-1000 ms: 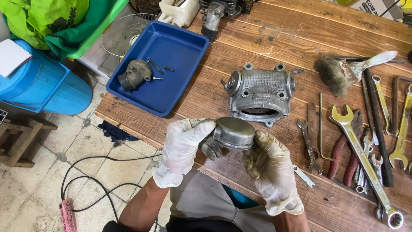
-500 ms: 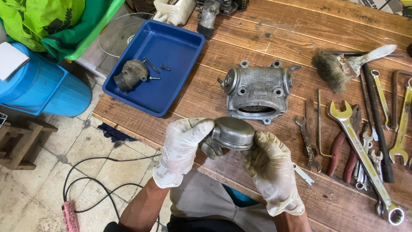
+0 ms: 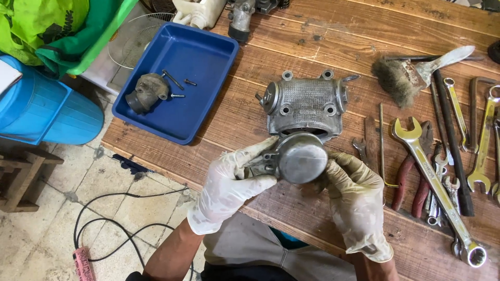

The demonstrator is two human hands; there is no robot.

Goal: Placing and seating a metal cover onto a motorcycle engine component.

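Item: round metal cap point(image 3: 302, 157), dull grey, domed face, w/ small bracket on its left side.
Location: held in air over near edge of bench point(image 3: 312, 47), just in front of cylinder head point(image 3: 307, 104).
Left hand point(image 3: 232, 190): white glove, grip closed on bracket side, thumb on top.
Right hand point(image 3: 357, 200): stained glove, grip closed under cap's right rim.
Handling (est.): cast metal, stiff, prob. fairly heavy for its size; smooth dome likely greasy, so slippery; not fragile, but a drop could dent the rim.
Best hold (est.): rim + bracket, not the dome.
Container 1: blue tray point(image 3: 205, 57), far left of bench; holds grimy intake part point(image 3: 147, 92), long bolt point(image 3: 172, 79), two short screws.
Container 2: blue bin point(image 3: 47, 112) on floor, lying tilted; contents not visible.
Nearby: wire brush point(image 3: 391, 80), big spanner point(image 3: 435, 179), red-handled pliers, more spanners at right.
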